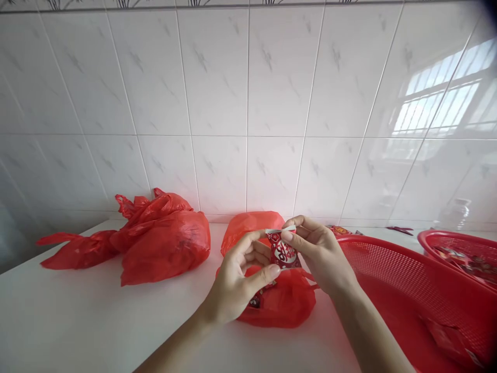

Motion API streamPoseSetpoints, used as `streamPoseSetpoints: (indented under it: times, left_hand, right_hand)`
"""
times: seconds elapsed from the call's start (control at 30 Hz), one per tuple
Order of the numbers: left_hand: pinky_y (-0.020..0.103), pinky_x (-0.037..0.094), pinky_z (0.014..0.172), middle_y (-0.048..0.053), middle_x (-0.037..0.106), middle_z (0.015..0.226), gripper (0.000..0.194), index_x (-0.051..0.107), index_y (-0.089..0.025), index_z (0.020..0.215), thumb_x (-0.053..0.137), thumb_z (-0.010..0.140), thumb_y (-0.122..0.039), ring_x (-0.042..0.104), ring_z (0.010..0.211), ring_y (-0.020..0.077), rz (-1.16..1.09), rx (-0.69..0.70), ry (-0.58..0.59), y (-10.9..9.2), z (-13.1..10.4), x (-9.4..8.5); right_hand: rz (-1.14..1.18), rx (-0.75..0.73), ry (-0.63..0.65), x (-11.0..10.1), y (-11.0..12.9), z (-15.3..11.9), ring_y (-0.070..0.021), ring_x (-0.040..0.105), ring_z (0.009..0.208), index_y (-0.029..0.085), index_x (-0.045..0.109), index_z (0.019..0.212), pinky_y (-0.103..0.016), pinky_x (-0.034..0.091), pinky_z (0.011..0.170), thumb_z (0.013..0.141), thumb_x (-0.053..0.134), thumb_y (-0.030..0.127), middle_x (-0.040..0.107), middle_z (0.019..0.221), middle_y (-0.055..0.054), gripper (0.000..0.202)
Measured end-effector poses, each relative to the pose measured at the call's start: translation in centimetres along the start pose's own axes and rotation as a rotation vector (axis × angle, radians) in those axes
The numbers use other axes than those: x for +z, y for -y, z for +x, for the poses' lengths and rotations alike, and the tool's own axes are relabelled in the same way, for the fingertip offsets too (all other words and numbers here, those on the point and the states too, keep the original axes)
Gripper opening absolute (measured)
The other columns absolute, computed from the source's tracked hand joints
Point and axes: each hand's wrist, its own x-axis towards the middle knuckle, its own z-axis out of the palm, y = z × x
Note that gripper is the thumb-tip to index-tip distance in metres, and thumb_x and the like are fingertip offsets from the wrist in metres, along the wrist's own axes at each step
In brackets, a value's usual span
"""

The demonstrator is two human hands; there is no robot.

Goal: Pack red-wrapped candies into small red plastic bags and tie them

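A small red packet (284,253) with white lettering is held upright between both hands, above an open red plastic bag (297,305). My left hand (240,280) grips its left side, with the thumb near the bottom corner. The thumb and fingers of my right hand (320,254) pinch its pale top edge at the right. Inside the bag, partly hidden by my left hand, are some dark and red wrapped pieces (256,299).
Full red bags (166,243) lie on the white counter (97,316) at the left. Another red bag (252,223) rests against the tiled wall. On the right are a large red basket (392,264) with packets and a smaller filled basket (446,235). Scissors (402,229) lie behind.
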Motion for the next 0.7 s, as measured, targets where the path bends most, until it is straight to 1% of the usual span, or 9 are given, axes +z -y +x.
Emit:
streamPoseSetpoints:
  times: [0.1, 0.2, 0.27, 0.33, 0.43, 0.47, 0.53, 0.6, 0.7]
  left_hand:
    - [0.033, 0.053, 0.090, 0.003, 0.066, 0.101, 0.047, 0.054, -0.027, 0.129, 0.072, 0.085, -0.029, 0.064, 0.097, 0.0179, -0.026, -0.015, 0.045, 0.1, 0.0, 0.2]
    - [0.030, 0.052, 0.092, 0.005, 0.067, 0.107, 0.030, 0.062, -0.022, 0.119, 0.065, 0.091, -0.033, 0.063, 0.103, 0.0189, -0.017, -0.003, 0.036, -0.1, 0.3, -0.1]
    - [0.029, 0.052, 0.091, 0.006, 0.068, 0.105, 0.024, 0.066, -0.019, 0.111, 0.061, 0.094, -0.033, 0.063, 0.101, 0.0180, -0.003, 0.014, 0.000, -0.3, 0.4, -0.3]
    - [0.028, 0.053, 0.087, 0.005, 0.069, 0.098, 0.021, 0.068, -0.017, 0.105, 0.060, 0.094, -0.033, 0.064, 0.094, 0.0170, 0.007, 0.023, -0.047, -0.3, 0.6, -0.4]
    - [0.026, 0.054, 0.080, 0.004, 0.068, 0.088, 0.021, 0.068, -0.015, 0.097, 0.062, 0.092, -0.034, 0.065, 0.086, 0.0163, 0.013, 0.024, -0.149, -0.2, 0.7, -0.6]
    - [0.026, 0.054, 0.080, 0.003, 0.068, 0.087, 0.021, 0.068, -0.015, 0.095, 0.062, 0.092, -0.035, 0.065, 0.085, 0.0162, 0.012, 0.027, -0.176, -0.2, 0.7, -0.6]
    - [0.026, 0.055, 0.079, 0.003, 0.068, 0.085, 0.021, 0.068, -0.015, 0.094, 0.063, 0.092, -0.036, 0.066, 0.084, 0.0159, 0.007, 0.032, -0.212, -0.2, 0.8, -0.7]
    - [0.027, 0.056, 0.079, 0.002, 0.068, 0.083, 0.022, 0.067, -0.015, 0.092, 0.062, 0.092, -0.036, 0.066, 0.080, 0.0150, -0.002, 0.032, -0.227, -0.3, 0.8, -0.7]
    - [0.027, 0.057, 0.075, 0.003, 0.069, 0.084, 0.021, 0.065, -0.015, 0.090, 0.063, 0.092, -0.036, 0.066, 0.075, 0.0137, -0.004, 0.030, -0.227, -0.5, 0.8, -0.8]
  right_hand:
    - [-0.054, -0.036, -0.001, 0.4, -0.2, 0.0, -0.0097, 0.054, 0.059, 0.018, 0.064, 0.084, -0.023, 0.046, 0.054, 0.080, 0.078, 0.034, 0.063, 0.072, 0.000, 0.022]
    - [-0.154, -0.075, 0.051, 0.6, -0.3, 0.0, -0.0101, 0.054, 0.059, 0.017, 0.067, 0.082, -0.022, 0.044, 0.052, 0.078, 0.079, 0.034, 0.062, 0.069, 0.000, 0.022]
    - [-0.191, -0.084, 0.076, 0.7, -0.3, 0.1, -0.0112, 0.056, 0.064, 0.017, 0.068, 0.083, -0.023, 0.046, 0.057, 0.081, 0.076, 0.036, 0.063, 0.071, -0.001, 0.021]
    - [-0.209, -0.087, 0.098, 0.6, -0.1, 0.2, -0.0127, 0.059, 0.072, 0.017, 0.069, 0.087, -0.024, 0.049, 0.065, 0.086, 0.070, 0.038, 0.066, 0.077, -0.002, 0.021]
    - [-0.234, -0.014, 0.220, 0.2, 0.3, 0.2, -0.0155, 0.063, 0.084, 0.018, 0.069, 0.100, -0.027, 0.052, 0.075, 0.090, 0.066, 0.040, 0.069, 0.091, -0.004, 0.024]
    - [-0.250, 0.033, 0.271, 0.0, 0.5, 0.2, -0.0161, 0.065, 0.084, 0.018, 0.069, 0.101, -0.028, 0.052, 0.076, 0.089, 0.067, 0.040, 0.069, 0.092, -0.005, 0.025]
    - [-0.293, 0.112, 0.331, -0.3, 0.7, 0.2, -0.0164, 0.066, 0.081, 0.016, 0.070, 0.094, -0.028, 0.053, 0.075, 0.088, 0.068, 0.041, 0.070, 0.088, -0.005, 0.026]
    - [-0.331, 0.133, 0.327, -0.5, 0.7, 0.2, -0.0158, 0.066, 0.075, 0.014, 0.071, 0.086, -0.028, 0.053, 0.072, 0.089, 0.067, 0.043, 0.069, 0.081, -0.005, 0.029]
    - [-0.322, 0.110, 0.297, -0.4, 0.6, 0.4, -0.0161, 0.066, 0.074, 0.014, 0.071, 0.084, -0.029, 0.053, 0.074, 0.090, 0.065, 0.044, 0.069, 0.079, -0.005, 0.032]
